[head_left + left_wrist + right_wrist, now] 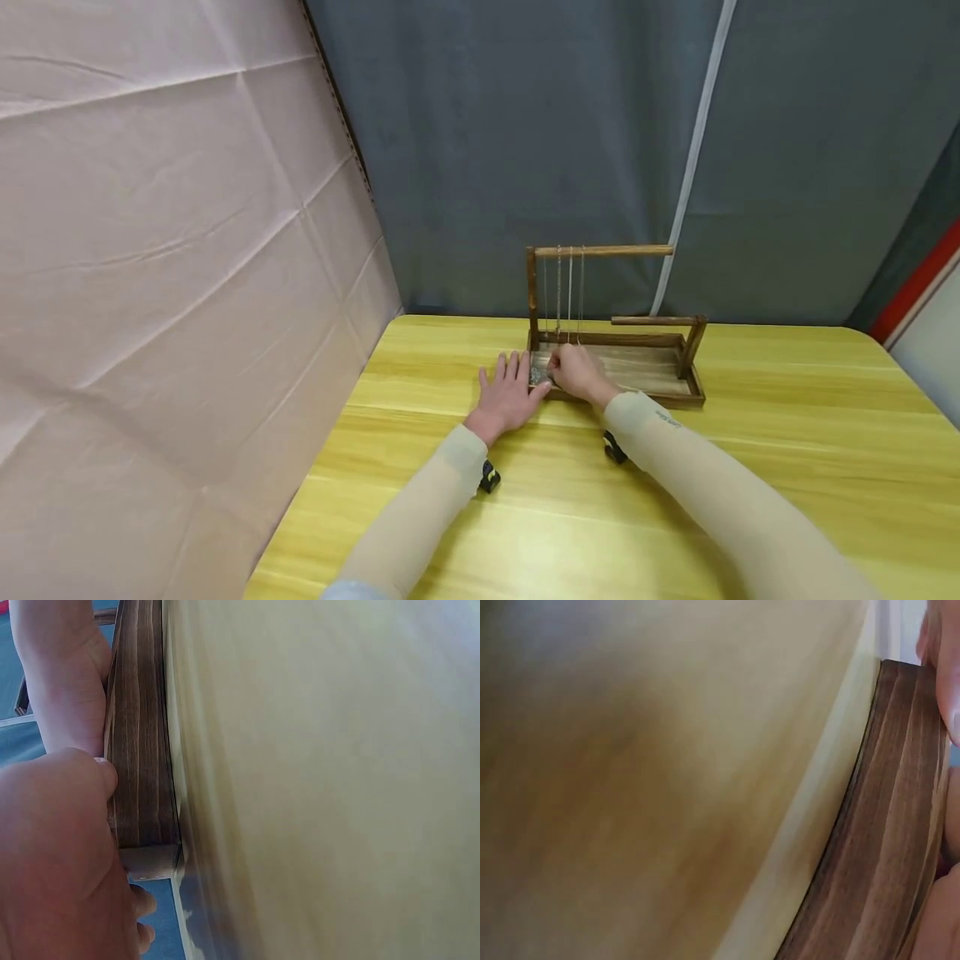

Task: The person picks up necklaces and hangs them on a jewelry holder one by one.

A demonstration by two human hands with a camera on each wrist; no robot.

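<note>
The wooden jewellery stand (615, 367) sits on the yellow table (675, 500), toward its far edge, in front of the grey curtain (525, 150). It is a shallow dark-brown tray with a tall post at its left end, which carries a lighter horizontal rod (603, 250). A shorter post and rail (660, 321) stand at the right end. Its long axis runs left to right, parallel to the table's far edge, and the rod points to the right.

Several thin chains (564, 292) hang straight down from the rod near the tall post.

The left hand (510, 396) lies flat on the table just beside the stand's left end, fingers straight and spread, thumb against the tray's edge. The right hand (577, 371) is over the tray's left end, fingers curled down at a small silvery heap (538, 375) that lies between the two hands. Whether the fingers actually pinch it cannot be told.

Both forearms wear beige sleeves (720, 492).
</note>
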